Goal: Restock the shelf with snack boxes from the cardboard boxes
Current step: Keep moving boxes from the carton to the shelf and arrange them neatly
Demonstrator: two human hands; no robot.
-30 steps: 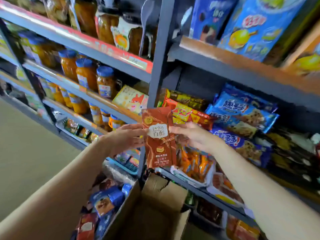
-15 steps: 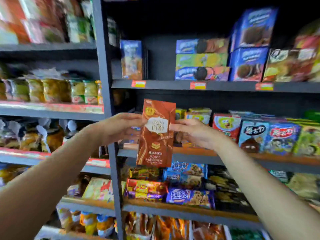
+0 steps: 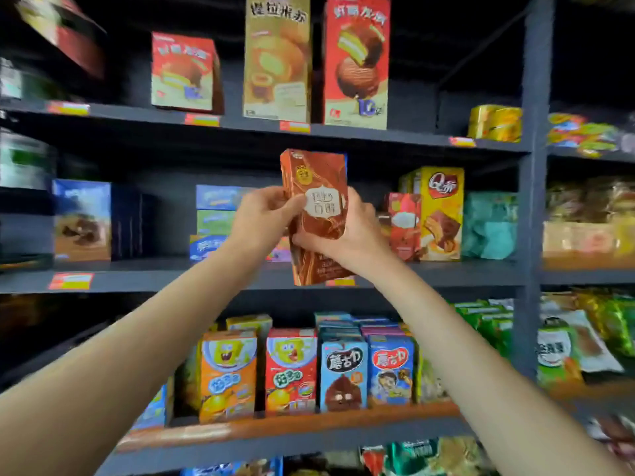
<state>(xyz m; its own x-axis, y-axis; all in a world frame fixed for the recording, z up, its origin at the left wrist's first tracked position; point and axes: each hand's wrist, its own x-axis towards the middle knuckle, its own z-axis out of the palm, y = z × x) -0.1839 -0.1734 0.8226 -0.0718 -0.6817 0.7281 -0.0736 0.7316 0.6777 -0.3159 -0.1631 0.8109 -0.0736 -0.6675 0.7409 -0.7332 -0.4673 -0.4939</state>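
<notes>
I hold a tall brown snack box [image 3: 318, 187] with a white label upright in both hands, in front of the middle shelf [image 3: 165, 276]. My left hand [image 3: 261, 218] grips its left edge with the thumb on the label. My right hand [image 3: 350, 235] wraps the right side and lower part. The box's bottom hangs level with the shelf's front edge, between stacked blue and green boxes [image 3: 216, 218] on the left and a red box [image 3: 403, 225] beside a yellow box [image 3: 441, 211] on the right. No cardboard box is in view.
The upper shelf [image 3: 395, 135] carries tall red and gold cake boxes [image 3: 355, 60]. The lower shelf [image 3: 275, 427] holds cartoon snack boxes [image 3: 290, 369]. A grey upright post [image 3: 534, 201] divides off the right bay with bagged snacks [image 3: 584, 324]. A dark blue box [image 3: 82, 219] stands at the left.
My view has tilted up from the floor carton to the higher shelves. Both hands have raised the brown box, and my right hand has shifted lower around it.
</notes>
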